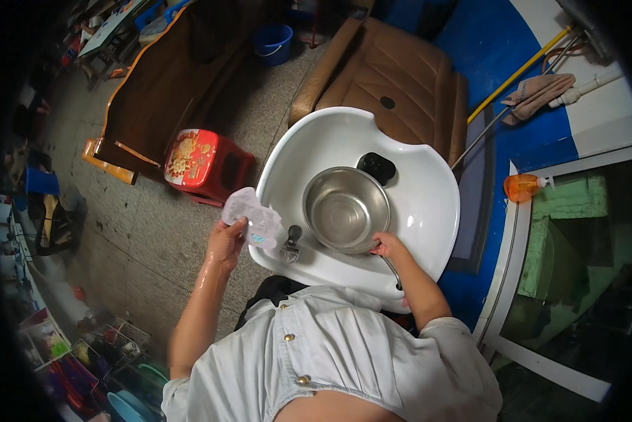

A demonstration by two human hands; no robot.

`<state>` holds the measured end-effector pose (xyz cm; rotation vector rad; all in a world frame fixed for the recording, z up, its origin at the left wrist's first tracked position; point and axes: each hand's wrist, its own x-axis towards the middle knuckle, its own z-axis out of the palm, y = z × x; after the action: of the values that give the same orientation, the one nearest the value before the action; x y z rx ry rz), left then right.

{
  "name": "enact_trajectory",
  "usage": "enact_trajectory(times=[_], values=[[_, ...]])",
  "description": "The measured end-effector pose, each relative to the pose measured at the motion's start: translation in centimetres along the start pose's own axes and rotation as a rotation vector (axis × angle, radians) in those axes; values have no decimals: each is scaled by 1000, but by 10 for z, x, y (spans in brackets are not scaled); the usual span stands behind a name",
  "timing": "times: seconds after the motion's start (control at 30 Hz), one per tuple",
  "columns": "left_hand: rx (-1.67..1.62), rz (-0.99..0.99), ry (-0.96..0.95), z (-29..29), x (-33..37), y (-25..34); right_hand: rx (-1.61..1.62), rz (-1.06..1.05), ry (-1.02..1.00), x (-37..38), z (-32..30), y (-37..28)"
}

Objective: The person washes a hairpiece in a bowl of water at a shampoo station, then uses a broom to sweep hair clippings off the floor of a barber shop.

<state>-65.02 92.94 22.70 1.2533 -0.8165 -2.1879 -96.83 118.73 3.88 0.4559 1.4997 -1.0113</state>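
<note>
So, my left hand (pixel 226 243): pinched together on a thin pale cloth (pixel 253 212), thumb over the near face, fingers mostly hidden behind it.
Pale cloth: raised at the left rim of the white basin (pixel 428 218), ragged along its right edge, with a small blue patch low down; whether it is truly cloth or some soft sheet, I can't tell.
Its long axis: slanting from upper left to lower right, the lower end leaning basin-ward.
Steel bowl (pixel 321 188): round, inside the white basin, to the right of my left hand and slightly farther from my body.
Between pale cloth and steel bowl: a black-topped fitting (pixel 292 243) near the basin's left rim, with a gap on either side.
Right hand (pixel 388 246): at the steel bowl's lower right rim, touching it, so clearly the nearer of my two hands; whether the fingers clamp the rim or only rest there, I can't tell.
Hose (pixel 392 273): curving just below my right hand; its upper end is hidden.
Black cup (pixel 377 169): just beyond the steel bowl's upper right rim.
Brown chair (pixel 414 74): past the basin's far edge.
</note>
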Motion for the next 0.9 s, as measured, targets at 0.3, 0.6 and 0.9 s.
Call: enact_trajectory(times=[0.3, 0.6, 0.9], values=[[415, -113, -158, 73, 45, -51, -897, -1005, 187, -64, 49, -45], [90, 14, -169, 156, 65, -65, -65, -790, -505, -97, 144, -85], [1111, 618, 347, 9, 52, -30, -1451, -1392, 463, 41, 42, -166]])
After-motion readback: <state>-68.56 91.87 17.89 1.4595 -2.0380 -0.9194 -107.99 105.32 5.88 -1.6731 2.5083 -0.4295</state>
